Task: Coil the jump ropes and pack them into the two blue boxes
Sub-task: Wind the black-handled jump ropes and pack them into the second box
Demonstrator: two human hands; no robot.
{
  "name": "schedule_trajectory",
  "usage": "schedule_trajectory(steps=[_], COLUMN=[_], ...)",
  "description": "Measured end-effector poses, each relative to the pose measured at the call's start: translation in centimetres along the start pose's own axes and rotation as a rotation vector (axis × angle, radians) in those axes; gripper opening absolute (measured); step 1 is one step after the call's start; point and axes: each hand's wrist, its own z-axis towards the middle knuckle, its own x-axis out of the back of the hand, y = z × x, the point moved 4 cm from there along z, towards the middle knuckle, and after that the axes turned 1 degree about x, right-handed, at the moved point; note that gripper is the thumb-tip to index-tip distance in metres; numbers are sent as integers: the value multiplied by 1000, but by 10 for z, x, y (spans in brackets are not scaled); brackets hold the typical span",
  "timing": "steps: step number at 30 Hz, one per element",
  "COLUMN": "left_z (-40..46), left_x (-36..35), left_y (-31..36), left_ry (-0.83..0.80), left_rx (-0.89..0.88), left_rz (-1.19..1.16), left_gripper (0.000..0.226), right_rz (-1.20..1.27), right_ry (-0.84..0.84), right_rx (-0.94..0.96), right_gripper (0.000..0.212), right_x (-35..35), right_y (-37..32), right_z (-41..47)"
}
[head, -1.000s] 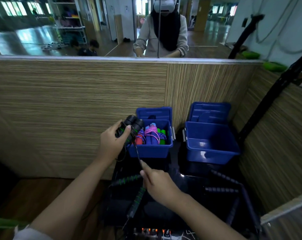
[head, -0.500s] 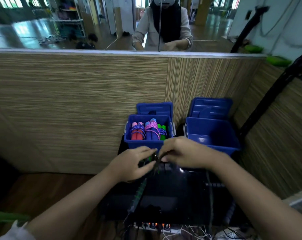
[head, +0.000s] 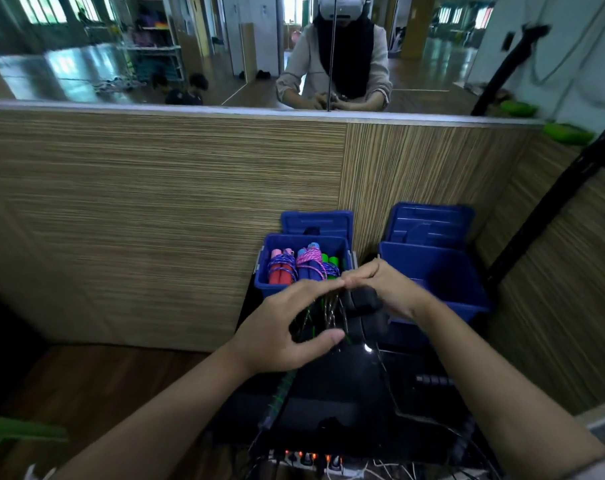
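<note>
**Both hands on a black-handled rope in front of the blue boxes**

The left hand (head: 287,332) is curled in a C, thumb low and fingers arched over, round thin blurred loops of rope cord (head: 323,313). The right hand (head: 385,289) meets it fingertip to fingertip, its fingers bent over the black handles (head: 363,303) of the same jump rope; how firmly it holds them cannot be told. The bundle is held above a dark glossy table (head: 346,403), just in front of the two boxes.

The left blue box (head: 269,285) stands open with its lid (head: 316,221) tipped back against the wood-grain panel (head: 155,220). It holds coiled ropes standing on end: red handles (head: 280,275) bound in purple cord, blue handles (head: 309,270) bound in pink cord, and green handles (head: 330,260) at the right. The right blue box (head: 443,271) stands beside it, lid up, with no rope seen inside.

A green-banded handle (head: 280,393) lies on the table under the left wrist, and a ribbed dark handle (head: 432,379) at the right. A power strip (head: 308,459) with orange lights sits at the near edge.

No writing or brand can be read anywhere
</note>
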Motion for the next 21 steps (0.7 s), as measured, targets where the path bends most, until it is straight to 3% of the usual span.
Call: schedule_trajectory(steps=[3,5,10,12,15,18,21], left_z=[15,20,17,12,-2,-19,-38], left_x=[16,25,54,58,54,33,5], left_y=[-2,-14,-61,-80,-106,-118,-109], left_ry=[201,312,654,630,510,223,-56], left_rx=[-6,35,306,339,429,426,282], left_rz=[58,143,185,278,358,421,439], left_gripper=[47,45,45,47,54,61,63], right_rz=[210,323,134,-15,-611,-1034,-1181], right_ry=[228,294,275,311,255,219,169], right_rx=[-38,-47,-121,-113,35,108,160], right_gripper=[21,23,33,28,24,22,19], right_x=[-25,-45,-89,-90,-86,-74,-49], right_y=[21,41,76,79,63,36,9], right_z=[2,5,-7,-14,-23,-30,-27])
